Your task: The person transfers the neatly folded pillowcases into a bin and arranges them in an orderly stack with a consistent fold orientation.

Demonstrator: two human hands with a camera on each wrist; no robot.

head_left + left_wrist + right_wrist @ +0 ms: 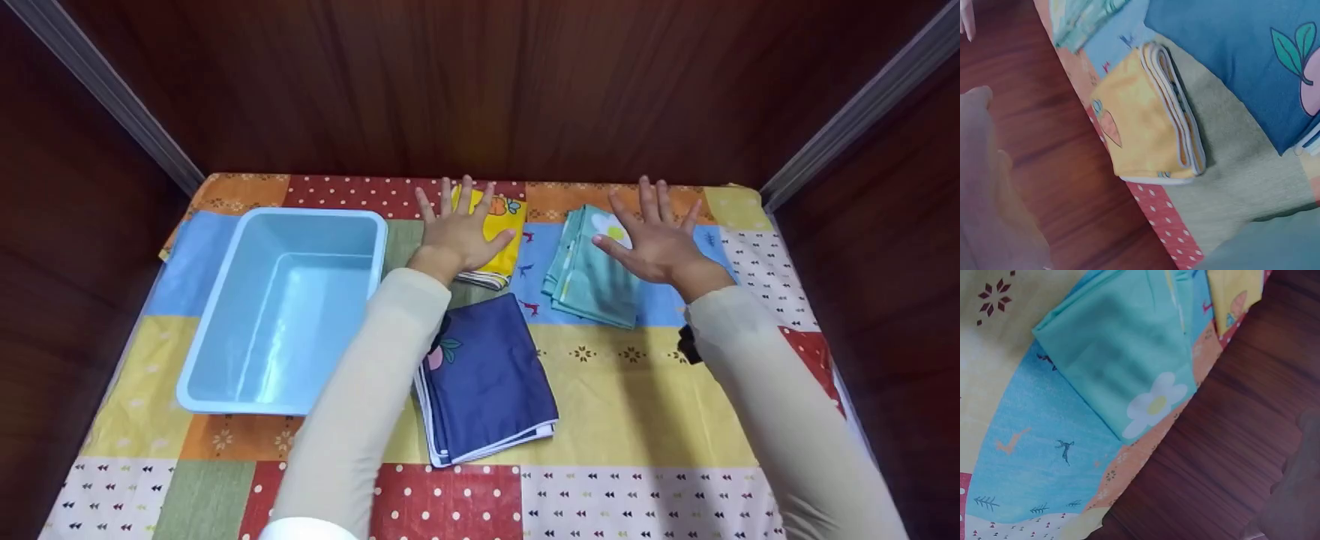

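Observation:
My left hand (456, 238), fingers spread, is held over the folded yellow cloth (504, 244) and covers part of it in the head view. The left wrist view shows that cloth (1134, 118) whole, thick with white-edged layers and a carrot print. To the right, my right hand (656, 244) also has its fingers spread, beside and partly over a folded teal cloth (592, 277) with a white flower. Nothing is held in either hand. Nearer to me lies a folded navy cloth (495, 382) with a pink fruit print, partly behind the left forearm.
A light blue plastic tub (300, 322) with nothing in it stands at the left. Patchwork fabric (450, 502) covers the table. Dark wooden panels (480, 90) enclose the back and both sides.

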